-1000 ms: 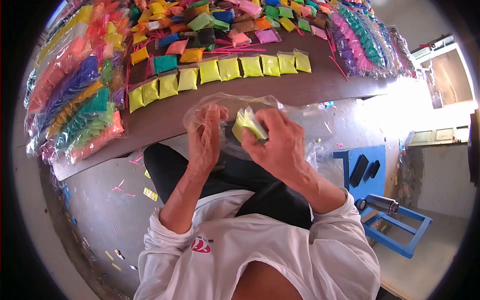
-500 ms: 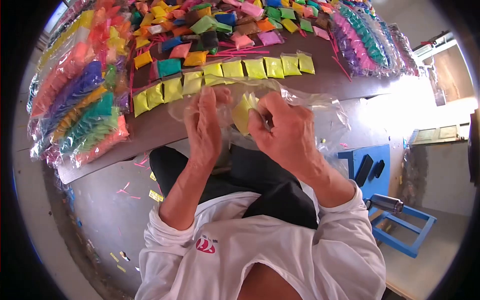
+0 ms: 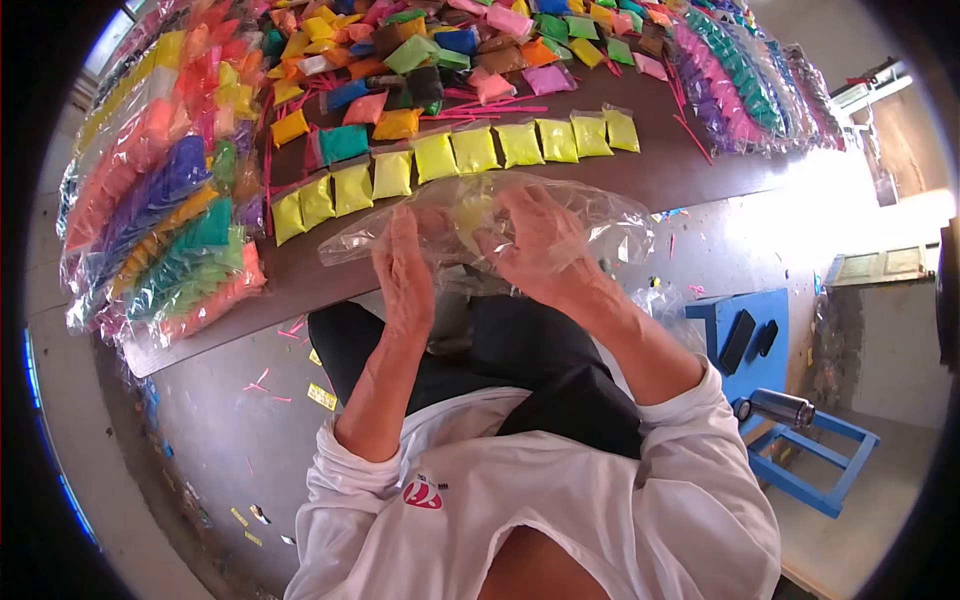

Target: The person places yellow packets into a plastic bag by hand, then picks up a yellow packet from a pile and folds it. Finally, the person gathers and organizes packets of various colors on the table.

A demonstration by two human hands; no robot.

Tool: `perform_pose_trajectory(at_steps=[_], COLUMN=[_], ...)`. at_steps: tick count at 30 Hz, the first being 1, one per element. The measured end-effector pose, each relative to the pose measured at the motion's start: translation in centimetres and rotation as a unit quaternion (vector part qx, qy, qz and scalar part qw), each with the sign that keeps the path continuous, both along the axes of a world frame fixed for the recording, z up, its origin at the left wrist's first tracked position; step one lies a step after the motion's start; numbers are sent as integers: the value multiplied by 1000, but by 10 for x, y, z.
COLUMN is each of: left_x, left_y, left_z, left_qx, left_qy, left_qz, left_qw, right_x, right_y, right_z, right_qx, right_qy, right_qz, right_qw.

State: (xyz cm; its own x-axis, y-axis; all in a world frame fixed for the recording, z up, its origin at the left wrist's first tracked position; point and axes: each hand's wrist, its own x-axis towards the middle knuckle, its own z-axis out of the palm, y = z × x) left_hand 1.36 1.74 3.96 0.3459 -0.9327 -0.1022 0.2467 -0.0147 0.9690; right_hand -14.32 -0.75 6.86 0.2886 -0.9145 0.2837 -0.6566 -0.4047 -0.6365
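A large clear plastic bag (image 3: 612,212) stretches across both hands just in front of the table edge. My left hand (image 3: 404,270) holds the bag's left part, its fingers pointing up and partly covered by the film. Inside the bag, my right hand (image 3: 545,238) has thumb and fingers at a yellow packet (image 3: 472,208), which shows blurred through the plastic. Beyond the hands, a curved row of similar small yellow packets (image 3: 474,150) lies on the brown table (image 3: 660,165).
Loose packets in many colours (image 3: 410,55) are heaped at the back, with pink twist ties (image 3: 500,108) among them. Filled clear bags are stacked at the left (image 3: 190,230) and back right (image 3: 735,85). A blue stool (image 3: 735,300) with a dark phone and a metal flask (image 3: 782,407) stand at the right.
My right hand has moved into the bag with the yellow packet. The bag has spread wider over both hands and now covers the packet.
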Motion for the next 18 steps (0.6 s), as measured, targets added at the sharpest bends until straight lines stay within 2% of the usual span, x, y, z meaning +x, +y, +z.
perform_pose_trajectory(at_steps=[1,4,7,10,13,16,18], left_x=[3,6,10,9,11,14,19], left_y=[0,-2,-6,-3,-3,-2,-1], left_z=[-1,2,1,8,11,6,1], left_qx=[1,-24,-50,-47,-51,-45,-46], left_qy=[-16,-58,-88,-96,-100,-137,-140], left_qz=[-4,-3,2,13,21,34,27], left_qw=[1000,998,995,994,993,989,989], right_x=[0,0,2,8,8,7,8], right_y=[0,-5,-7,-8,-12,-16,-21], right_z=[1,2,-13,-10,-9,5,-8], right_qx=[4,119,44,93,68,158,94], right_qy=[3,-16,53,11,19,15,-8], right_qz=[-14,50,115,118,175,210,224], right_qw=[1000,992,991,989,982,965,970])
